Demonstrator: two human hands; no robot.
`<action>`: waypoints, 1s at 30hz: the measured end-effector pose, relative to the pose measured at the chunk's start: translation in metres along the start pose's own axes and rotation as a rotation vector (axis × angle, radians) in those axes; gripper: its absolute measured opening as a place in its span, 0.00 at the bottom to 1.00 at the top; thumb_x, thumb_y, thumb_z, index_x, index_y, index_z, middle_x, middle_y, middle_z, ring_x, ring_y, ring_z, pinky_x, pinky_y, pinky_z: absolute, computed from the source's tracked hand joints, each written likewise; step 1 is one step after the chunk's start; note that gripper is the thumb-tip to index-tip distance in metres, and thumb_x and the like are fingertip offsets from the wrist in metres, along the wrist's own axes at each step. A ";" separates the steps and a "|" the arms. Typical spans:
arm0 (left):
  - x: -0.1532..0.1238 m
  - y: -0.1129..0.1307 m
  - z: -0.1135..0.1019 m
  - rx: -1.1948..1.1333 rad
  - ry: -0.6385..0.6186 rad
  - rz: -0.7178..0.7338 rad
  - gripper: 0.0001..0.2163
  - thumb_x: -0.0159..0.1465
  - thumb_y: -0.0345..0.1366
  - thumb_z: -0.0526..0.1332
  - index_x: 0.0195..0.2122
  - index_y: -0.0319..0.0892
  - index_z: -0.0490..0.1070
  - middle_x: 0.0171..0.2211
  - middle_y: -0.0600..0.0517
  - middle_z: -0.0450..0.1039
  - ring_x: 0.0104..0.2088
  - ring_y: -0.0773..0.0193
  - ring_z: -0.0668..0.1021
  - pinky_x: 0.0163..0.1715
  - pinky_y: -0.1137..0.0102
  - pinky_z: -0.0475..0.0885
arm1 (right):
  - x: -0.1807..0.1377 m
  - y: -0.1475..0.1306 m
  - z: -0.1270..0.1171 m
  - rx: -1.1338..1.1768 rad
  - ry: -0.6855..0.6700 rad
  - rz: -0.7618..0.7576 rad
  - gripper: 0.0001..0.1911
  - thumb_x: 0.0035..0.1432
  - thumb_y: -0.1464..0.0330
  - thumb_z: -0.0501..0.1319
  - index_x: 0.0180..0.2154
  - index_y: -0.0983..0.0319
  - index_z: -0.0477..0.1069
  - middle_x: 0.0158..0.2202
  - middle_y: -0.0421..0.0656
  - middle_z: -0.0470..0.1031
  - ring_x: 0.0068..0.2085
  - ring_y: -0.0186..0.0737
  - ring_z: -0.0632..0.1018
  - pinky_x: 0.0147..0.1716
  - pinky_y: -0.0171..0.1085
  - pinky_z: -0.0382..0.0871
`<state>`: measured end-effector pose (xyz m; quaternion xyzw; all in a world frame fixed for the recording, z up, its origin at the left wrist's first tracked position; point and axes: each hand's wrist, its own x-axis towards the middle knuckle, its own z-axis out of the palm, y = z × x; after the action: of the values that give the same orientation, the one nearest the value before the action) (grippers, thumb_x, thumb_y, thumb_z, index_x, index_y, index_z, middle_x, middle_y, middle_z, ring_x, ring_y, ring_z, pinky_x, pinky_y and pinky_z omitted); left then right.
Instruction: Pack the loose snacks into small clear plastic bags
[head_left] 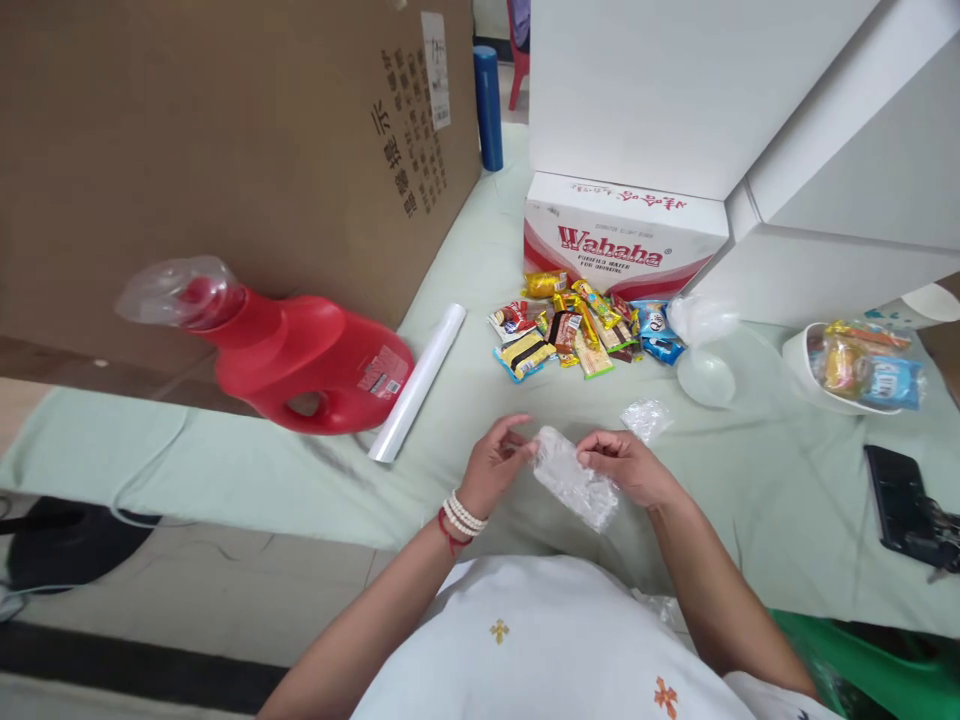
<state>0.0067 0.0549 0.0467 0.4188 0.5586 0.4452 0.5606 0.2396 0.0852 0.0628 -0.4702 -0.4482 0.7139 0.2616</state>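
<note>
On the table (pixel 757 500), snacks (pixel 562 330) lie before a box (pixel 622 245). Left of them lies a roll (pixel 418 383), then a jug (pixel 319 340) before a carton (pixel 225 120); right, a bowl (pixel 801 368), a phone (pixel 896 490) before it. A bag (pixel 559 465) is between left hand (pixel 491 468) and right hand (pixel 631 467).
</note>
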 end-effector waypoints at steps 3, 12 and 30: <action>-0.003 -0.005 0.005 0.142 0.265 0.072 0.15 0.57 0.47 0.70 0.37 0.43 0.72 0.34 0.53 0.69 0.33 0.66 0.72 0.30 0.74 0.68 | 0.005 0.011 0.016 0.100 0.184 0.007 0.21 0.44 0.52 0.76 0.32 0.61 0.76 0.24 0.37 0.71 0.25 0.33 0.67 0.24 0.33 0.63; -0.006 -0.004 0.036 -0.043 -0.107 -0.040 0.17 0.60 0.51 0.67 0.31 0.40 0.73 0.25 0.55 0.70 0.26 0.68 0.70 0.29 0.72 0.66 | -0.004 0.012 0.040 0.075 0.188 -0.037 0.19 0.49 0.53 0.74 0.33 0.62 0.80 0.26 0.38 0.73 0.26 0.31 0.66 0.26 0.33 0.61; -0.008 0.006 -0.028 -0.328 -0.245 -0.273 0.15 0.55 0.45 0.72 0.27 0.41 0.69 0.33 0.52 0.74 0.32 0.66 0.74 0.36 0.70 0.71 | -0.023 0.004 -0.013 -0.184 0.151 0.060 0.24 0.55 0.45 0.67 0.34 0.61 0.72 0.24 0.35 0.62 0.24 0.30 0.60 0.21 0.32 0.54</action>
<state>-0.0209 0.0474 0.0539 0.2935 0.4581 0.3962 0.7396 0.2612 0.0702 0.0676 -0.5579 -0.4763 0.6398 0.2291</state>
